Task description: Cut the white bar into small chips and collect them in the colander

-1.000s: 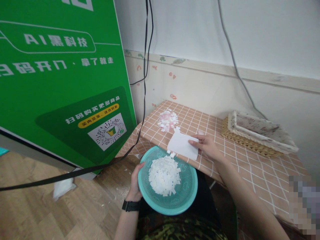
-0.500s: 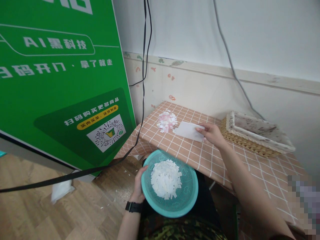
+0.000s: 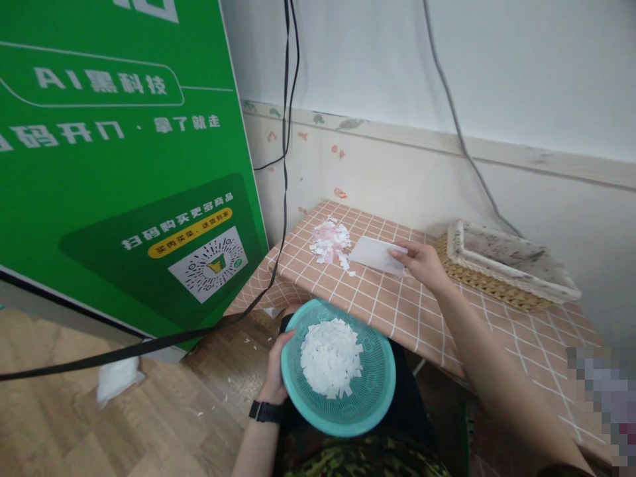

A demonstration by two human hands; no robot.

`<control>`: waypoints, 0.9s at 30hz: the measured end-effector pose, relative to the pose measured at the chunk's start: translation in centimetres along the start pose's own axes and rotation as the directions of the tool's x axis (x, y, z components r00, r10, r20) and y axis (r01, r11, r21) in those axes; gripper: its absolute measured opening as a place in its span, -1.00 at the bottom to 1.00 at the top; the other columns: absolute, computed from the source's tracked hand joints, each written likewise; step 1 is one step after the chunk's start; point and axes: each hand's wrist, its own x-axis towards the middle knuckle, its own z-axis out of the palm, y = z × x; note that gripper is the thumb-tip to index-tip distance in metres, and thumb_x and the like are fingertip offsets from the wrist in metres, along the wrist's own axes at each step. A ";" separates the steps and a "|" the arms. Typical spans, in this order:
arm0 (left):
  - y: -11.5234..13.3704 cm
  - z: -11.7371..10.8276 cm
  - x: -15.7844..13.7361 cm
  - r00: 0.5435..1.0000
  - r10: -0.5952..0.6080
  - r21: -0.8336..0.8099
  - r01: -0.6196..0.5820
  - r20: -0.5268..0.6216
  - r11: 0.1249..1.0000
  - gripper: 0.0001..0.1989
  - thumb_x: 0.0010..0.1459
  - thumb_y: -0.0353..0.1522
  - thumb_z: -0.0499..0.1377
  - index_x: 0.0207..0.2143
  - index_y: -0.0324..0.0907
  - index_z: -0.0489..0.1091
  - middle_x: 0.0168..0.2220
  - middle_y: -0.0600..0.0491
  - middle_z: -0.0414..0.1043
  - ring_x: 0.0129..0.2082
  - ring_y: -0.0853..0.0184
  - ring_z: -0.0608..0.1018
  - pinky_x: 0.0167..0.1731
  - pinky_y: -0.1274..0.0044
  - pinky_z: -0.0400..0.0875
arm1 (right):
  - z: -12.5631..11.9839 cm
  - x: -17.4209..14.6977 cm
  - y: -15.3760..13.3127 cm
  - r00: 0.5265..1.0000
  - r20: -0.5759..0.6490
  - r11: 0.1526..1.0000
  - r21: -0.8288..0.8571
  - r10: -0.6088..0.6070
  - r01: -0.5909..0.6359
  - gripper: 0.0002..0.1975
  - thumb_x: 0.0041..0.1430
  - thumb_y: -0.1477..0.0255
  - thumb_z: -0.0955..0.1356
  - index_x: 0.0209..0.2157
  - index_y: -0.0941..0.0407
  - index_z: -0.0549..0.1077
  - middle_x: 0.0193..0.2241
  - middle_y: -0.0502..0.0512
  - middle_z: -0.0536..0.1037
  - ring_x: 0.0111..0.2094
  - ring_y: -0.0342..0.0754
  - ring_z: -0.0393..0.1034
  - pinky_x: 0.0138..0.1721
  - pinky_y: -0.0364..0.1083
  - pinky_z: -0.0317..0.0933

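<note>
My left hand point(image 3: 276, 371) grips the left rim of a turquoise plastic basket point(image 3: 377, 391), which rests on my lap. Inside it lies a heap of white paper scraps point(image 3: 330, 358). Over the table, my right hand point(image 3: 420, 264) pinches a white sheet of paper point(image 3: 376, 254) by its right end, thumb on top. Just left of the sheet, a pile of white and pinkish paper scraps point(image 3: 329, 240) lies on the checked cloth, with a few pieces trailing toward the sheet.
A table with a brown checked cloth point(image 3: 382, 298) stands along the wall. On it, a lined wicker basket point(image 3: 507, 265) sits at the right. A green cabinet point(image 3: 114, 165) rises at the left, with black cables point(image 3: 285, 185) hanging before it. A white bag point(image 3: 118, 379) lies on the floor.
My right hand and the sheet have shifted slightly right, away from the pile; more loose scraps show at its lower right. My left hand still holds the turquoise basket.
</note>
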 end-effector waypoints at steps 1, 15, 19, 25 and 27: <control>0.0 0.0 0.0 1.000 -0.002 -0.003 0.002 0.004 1.000 -0.81 -0.05 -0.33 0.23 -0.39 -0.29 0.48 -0.47 -0.01 0.56 -0.49 0.28 0.55 -0.38 0.47 0.44 | 0.0 -0.1 -0.2 1.000 0.016 1.000 -0.001 0.001 -0.001 -0.55 0.04 0.10 0.30 -0.21 0.17 0.52 -0.51 0.09 0.53 -0.60 -0.10 0.31 -0.59 -0.14 0.15; 0.1 -0.1 -0.2 0.999 -0.011 -0.009 0.011 0.036 1.000 -0.78 -0.03 -0.32 0.22 -0.37 -0.31 0.48 -0.44 -0.03 0.57 -0.46 0.27 0.56 -0.34 0.48 0.43 | 0.5 0.6 -1.1 0.996 0.090 1.000 0.002 -0.016 0.016 -0.57 0.04 0.11 0.29 -0.25 0.17 0.53 -0.45 0.12 0.54 -0.53 -0.08 0.35 -0.55 -0.12 0.18; 0.4 -0.1 -0.4 0.998 -0.038 -0.011 0.039 0.051 0.999 -0.76 -0.02 -0.30 0.21 -0.34 -0.32 0.48 -0.42 -0.06 0.57 -0.45 0.23 0.57 -0.34 0.44 0.44 | -0.6 0.7 -0.9 0.992 0.122 0.999 -0.026 -0.025 0.028 -0.59 0.01 0.12 0.32 -0.31 0.17 0.54 -0.47 0.11 0.54 -0.51 -0.06 0.35 -0.52 -0.11 0.19; 0.6 0.0 -0.4 0.998 -0.040 -0.010 0.041 0.045 0.999 -0.76 -0.01 -0.31 0.20 -0.36 -0.33 0.48 -0.45 -0.05 0.56 -0.47 0.24 0.57 -0.34 0.44 0.45 | -2.0 0.3 -0.6 0.993 0.119 0.997 0.065 0.028 -0.036 -0.56 -0.01 0.12 0.34 -0.29 0.21 0.53 -0.47 0.11 0.53 -0.52 -0.08 0.34 -0.56 -0.14 0.17; 0.6 0.0 -0.4 0.999 -0.033 -0.011 0.033 0.031 0.999 -0.78 -0.02 -0.31 0.21 -0.38 -0.32 0.48 -0.47 -0.03 0.56 -0.48 0.25 0.56 -0.35 0.44 0.45 | -2.0 0.0 -0.4 0.992 0.118 0.996 0.075 0.045 -0.054 -0.57 -0.01 0.13 0.34 -0.28 0.21 0.53 -0.45 0.11 0.53 -0.51 -0.09 0.33 -0.57 -0.15 0.17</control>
